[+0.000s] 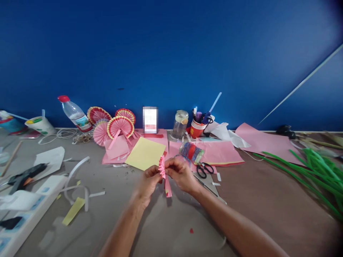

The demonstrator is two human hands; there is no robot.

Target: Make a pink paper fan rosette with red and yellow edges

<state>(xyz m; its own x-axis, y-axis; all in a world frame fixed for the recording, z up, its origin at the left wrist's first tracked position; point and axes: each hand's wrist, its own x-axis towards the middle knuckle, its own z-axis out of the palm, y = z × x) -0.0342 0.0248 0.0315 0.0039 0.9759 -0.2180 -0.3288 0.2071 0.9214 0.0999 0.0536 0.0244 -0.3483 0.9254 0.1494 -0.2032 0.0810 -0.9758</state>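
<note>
Between my two hands, above the middle of the table, is a small pleated pink paper fan (162,166) with a pink strip hanging below it. My left hand (150,182) pinches its left side. On the right side, the fingers of my right hand (180,174) are closed on its edge. Black-handled scissors (205,170) lie just right of my right hand, near a bundle of coloured yarn (192,152). Behind my hands lies a yellow paper sheet (146,153). Finished-looking pleated paper fans (120,127) in pink, red and yellow lean at the back left.
At left are a white power strip (40,210) and a black glue gun (26,176). A plastic bottle (76,114), a clear jar (180,124) and a paper cup of pens (197,128) stand along the blue wall. Green pipe cleaners (318,175) lie at right, pink paper (268,141) behind them.
</note>
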